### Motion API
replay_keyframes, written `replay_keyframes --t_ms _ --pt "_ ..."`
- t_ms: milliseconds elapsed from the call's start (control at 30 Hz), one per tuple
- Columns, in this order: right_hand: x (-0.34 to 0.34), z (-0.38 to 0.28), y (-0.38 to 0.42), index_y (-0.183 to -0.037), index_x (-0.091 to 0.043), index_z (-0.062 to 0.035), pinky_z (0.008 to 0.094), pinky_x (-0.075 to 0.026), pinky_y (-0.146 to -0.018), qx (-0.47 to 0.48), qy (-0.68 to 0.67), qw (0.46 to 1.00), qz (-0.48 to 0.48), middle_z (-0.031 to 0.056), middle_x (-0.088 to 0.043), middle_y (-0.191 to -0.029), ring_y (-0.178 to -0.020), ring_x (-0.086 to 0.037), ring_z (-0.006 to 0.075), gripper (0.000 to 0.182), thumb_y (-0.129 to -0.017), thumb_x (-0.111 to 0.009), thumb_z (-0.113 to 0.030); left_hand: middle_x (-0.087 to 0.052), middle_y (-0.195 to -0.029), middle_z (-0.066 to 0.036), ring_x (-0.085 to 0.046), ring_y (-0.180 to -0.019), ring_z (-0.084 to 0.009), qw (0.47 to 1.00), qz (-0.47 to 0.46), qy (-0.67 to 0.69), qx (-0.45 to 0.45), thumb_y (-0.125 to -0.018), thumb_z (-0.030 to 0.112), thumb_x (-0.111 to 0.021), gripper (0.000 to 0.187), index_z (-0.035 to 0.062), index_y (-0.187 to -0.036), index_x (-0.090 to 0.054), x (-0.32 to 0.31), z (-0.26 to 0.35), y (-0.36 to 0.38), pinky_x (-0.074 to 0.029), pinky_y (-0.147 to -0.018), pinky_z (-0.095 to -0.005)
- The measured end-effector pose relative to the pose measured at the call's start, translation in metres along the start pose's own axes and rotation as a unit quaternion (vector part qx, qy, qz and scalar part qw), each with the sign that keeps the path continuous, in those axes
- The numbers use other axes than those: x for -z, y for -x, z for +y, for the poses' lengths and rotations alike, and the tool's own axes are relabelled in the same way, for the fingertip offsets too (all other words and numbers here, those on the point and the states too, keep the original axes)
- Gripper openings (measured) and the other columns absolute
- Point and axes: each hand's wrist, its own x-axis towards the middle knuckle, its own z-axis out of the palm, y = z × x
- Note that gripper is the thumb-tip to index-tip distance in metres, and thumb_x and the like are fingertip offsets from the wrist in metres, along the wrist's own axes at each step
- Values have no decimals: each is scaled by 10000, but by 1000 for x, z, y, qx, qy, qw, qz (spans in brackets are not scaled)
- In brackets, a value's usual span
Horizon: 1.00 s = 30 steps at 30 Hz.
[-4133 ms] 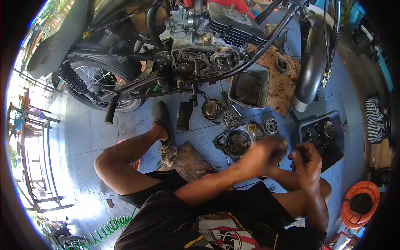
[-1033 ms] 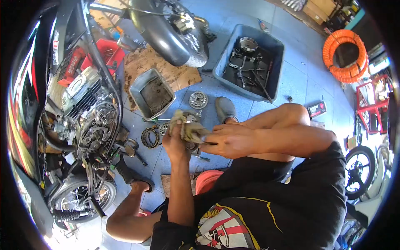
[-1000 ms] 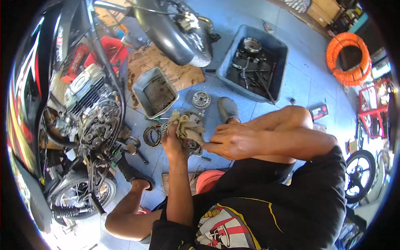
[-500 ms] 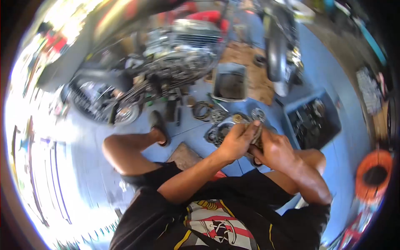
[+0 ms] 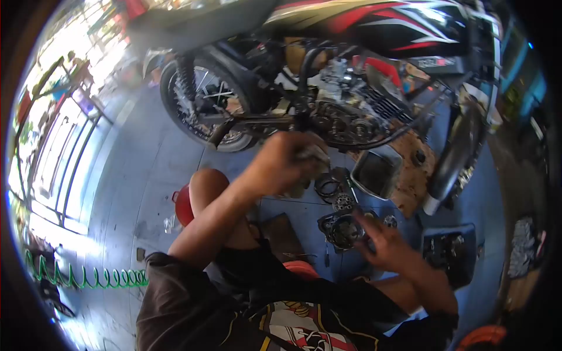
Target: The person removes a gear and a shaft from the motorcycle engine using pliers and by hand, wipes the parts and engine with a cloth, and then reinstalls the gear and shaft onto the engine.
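Observation:
My left hand is raised in front of the motorcycle's engine, blurred by motion. Its fingers are closed round a pale, crumpled cloth. Lower and to the right, my right hand has thumb and finger apart, beside a metal cover with a round opening on the blue floor. No object shows between those fingers. A perforated round part and dark rings lie just beyond the cover.
A grey tray stands on brown cardboard. At the right is a bin of dark parts. The rear wheel is at upper left, a red stool by my left knee, and a green coiled hose at lower left.
The view has swung, bringing more of the motorcycle in. My hands, together over the parts before, are now apart: the left has moved up and left, the right stays near the cover, its fingers spread.

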Motion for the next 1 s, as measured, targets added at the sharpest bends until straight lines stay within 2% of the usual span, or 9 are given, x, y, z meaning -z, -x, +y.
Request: replay_keyframes --t_ms 67,167,267,500,600,667,733,867,1000 --pt "-35 23 -2 -1380 -420 -72 396 -534 -707 -26 13 997 -76 181 -650 -999 -838 -647 347 615 -816 -651 -150 -688 -922 -109 -650 -872 -157 986 -114 -25 116 -750 92 -653 333 5 -1070 -638 -18 -34 -6 -510 -796 -306" --pt "-82 61 16 -1280 -532 -69 434 -522 -644 56 90 986 -131 150 -670 -842 -722 -649 347 514 -827 -655 -280 -678 -888 -174 -671 -868 -288 982 -167 34 76 -755 158 -679 288 8 -1000 -655 -72 -90 7 -526 -767 -382" --pt "-96 83 25 -1230 -569 -62 468 -515 -661 -56 15 935 -351 152 -667 -797 -714 -647 358 469 -834 -640 -303 -662 -903 -216 -646 -876 -371 941 -262 4 213 -748 250 -702 331 -5 -954 -650 -75 -86 -2 -526 -771 -435" --pt "-152 185 -25 -1294 -499 -77 488 -503 -690 -21 -8 980 -196 188 -658 -897 -793 -632 386 452 -875 -557 -236 -653 -937 -230 -643 -901 -362 939 -255 62 222 -672 362 -747 648 6 -1185 -573 -74 -145 -40 -522 -792 -439" --pt "-123 123 -87 -1292 -486 -42 507 -478 -776 -70 -41 954 -287 209 -633 -1026 -890 -611 386 452 -875 -535 -207 -660 -981 -198 -651 -929 -286 989 -122 52 65 -699 269 -683 449 9 -1062 -628 -75 -155 -33 -519 -819 -398" --pt "-93 72 -124 -1137 -572 -33 518 -450 -834 -16 -42 940 -338 213 -638 -1021 -914 -612 393 344 -866 -567 -244 -629 -1023 -230 -611 -957 -346 962 -149 160 165 -812 299 -640 509 46 -1244 -551 -62 -139 -25 -502 -834 -418" --pt "-55 22 -156 -989 -657 -35 521 -426 -882 -21 -38 903 -427 214 -644 -1017 -939 -611 402 289 -861 -598 -287 -635 -979 -219 -617 -916 -355 955 -118 228 147 -870 251 -572 402 60 -1224 -564 -54 -104 2 -500 -794 -448" --pt "13 -57 -220 -867 -673 -55 497 -502 -693 51 -80 914 -395 195 -652 -773 -738 -640 378 265 -759 -660 -296 -644 -933 -195 -640 -775 -368 887 -159 147 408 -915 292 -532 305 57 -1090 -619 77 13 8 -515 -668 -433" --pt "100 -151 -329 -805 -669 -74 464 -507 -598 121 -116 861 -480 165 -651 -735 -683 -644 367 253 -727 -700 -312 -641 -760 -213 -637 -700 -385 933 -11 76 351 -909 389 -533 364 50 -988 -637 196 80 19 -527 -665 -457"
